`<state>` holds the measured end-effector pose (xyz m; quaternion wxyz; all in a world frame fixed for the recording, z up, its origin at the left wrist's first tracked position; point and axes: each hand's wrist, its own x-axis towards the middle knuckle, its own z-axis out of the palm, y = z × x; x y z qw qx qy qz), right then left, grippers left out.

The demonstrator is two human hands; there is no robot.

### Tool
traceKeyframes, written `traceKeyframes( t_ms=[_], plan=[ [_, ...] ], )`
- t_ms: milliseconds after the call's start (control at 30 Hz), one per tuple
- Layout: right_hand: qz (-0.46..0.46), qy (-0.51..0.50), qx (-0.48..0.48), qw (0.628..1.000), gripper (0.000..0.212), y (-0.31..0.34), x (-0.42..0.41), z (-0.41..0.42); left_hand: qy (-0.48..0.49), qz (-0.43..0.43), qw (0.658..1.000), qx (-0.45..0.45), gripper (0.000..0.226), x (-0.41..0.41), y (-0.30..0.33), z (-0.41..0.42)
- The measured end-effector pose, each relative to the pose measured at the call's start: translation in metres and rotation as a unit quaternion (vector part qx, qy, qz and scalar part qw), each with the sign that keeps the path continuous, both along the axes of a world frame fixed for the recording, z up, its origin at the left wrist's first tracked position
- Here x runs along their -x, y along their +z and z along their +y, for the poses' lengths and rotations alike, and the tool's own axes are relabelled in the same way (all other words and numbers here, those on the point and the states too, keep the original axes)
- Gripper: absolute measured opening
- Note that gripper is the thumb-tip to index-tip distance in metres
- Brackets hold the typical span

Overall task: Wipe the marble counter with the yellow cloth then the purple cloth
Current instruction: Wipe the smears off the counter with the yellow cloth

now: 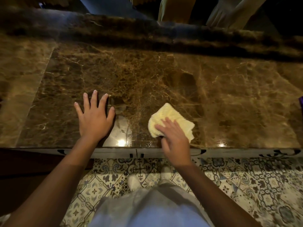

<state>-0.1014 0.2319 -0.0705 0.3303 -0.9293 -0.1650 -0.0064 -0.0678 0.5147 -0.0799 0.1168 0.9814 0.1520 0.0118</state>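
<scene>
The brown marble counter [147,71] fills the upper half of the head view. A folded yellow cloth [170,117] lies on it near the front edge, right of centre. My right hand [174,138] presses down on the cloth's near part, fingers curled over it. My left hand [94,117] rests flat on the marble to the left, fingers spread, holding nothing. A sliver of purple, likely the purple cloth [300,103], shows at the far right edge of the view.
A raised dark marble ledge [147,30] runs along the counter's back. Beyond it stand pale chair backs [229,13]. The counter's front edge [147,152] crosses the view, with patterned floor tiles [246,185] and my feet below it.
</scene>
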Motion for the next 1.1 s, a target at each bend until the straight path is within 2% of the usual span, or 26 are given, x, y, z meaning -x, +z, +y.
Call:
traceKeyframes(
  t_ms=[133, 267, 333, 367, 467, 567, 700, 767, 900, 1100],
  plan=[
    [0.011, 0.085, -0.083, 0.993, 0.037, -0.002, 0.024, 0.045, -0.006, -0.006, 1.0, 0.015, 0.058, 0.001, -0.002, 0.004],
    [0.084, 0.15, -0.14, 0.975, 0.036, 0.014, 0.034, 0.061, -0.02, -0.003, 0.999, 0.035, 0.057, 0.003, -0.003, 0.012],
    [0.146, 0.095, -0.166, 0.971, 0.038, 0.03, 0.019, 0.046, -0.043, 0.007, 0.999, 0.023, 0.06, 0.007, -0.003, 0.018],
    [0.147, 0.056, -0.176, 0.972, 0.039, 0.04, 0.007, 0.034, -0.055, 0.008, 0.998, 0.015, 0.062, 0.009, -0.003, 0.021],
    [0.068, -0.088, -0.195, 0.974, 0.04, 0.059, -0.05, -0.013, -0.074, -0.004, 0.997, -0.003, 0.067, 0.016, -0.003, 0.022],
    [-0.005, -0.214, -0.193, 0.958, 0.039, 0.053, -0.119, -0.056, -0.071, -0.009, 0.997, -0.009, 0.066, 0.016, -0.003, 0.02],
    [0.011, -0.298, -0.141, 0.944, 0.043, 0.025, -0.175, -0.079, -0.068, -0.01, 0.998, -0.011, 0.065, 0.016, -0.003, 0.021],
    [0.029, -0.264, -0.108, 0.958, 0.043, 0.017, -0.181, -0.063, -0.067, -0.008, 0.998, -0.013, 0.064, 0.016, -0.002, 0.021],
    [0.056, -0.107, -0.11, 0.987, 0.037, 0.013, -0.151, 0.0, -0.074, 0.002, 0.997, -0.016, 0.064, 0.015, -0.001, 0.02],
    [0.145, 0.107, -0.125, 0.976, 0.036, 0.01, -0.056, 0.057, -0.097, 0.024, 0.995, -0.007, 0.067, 0.014, -0.002, 0.027]
  ],
)
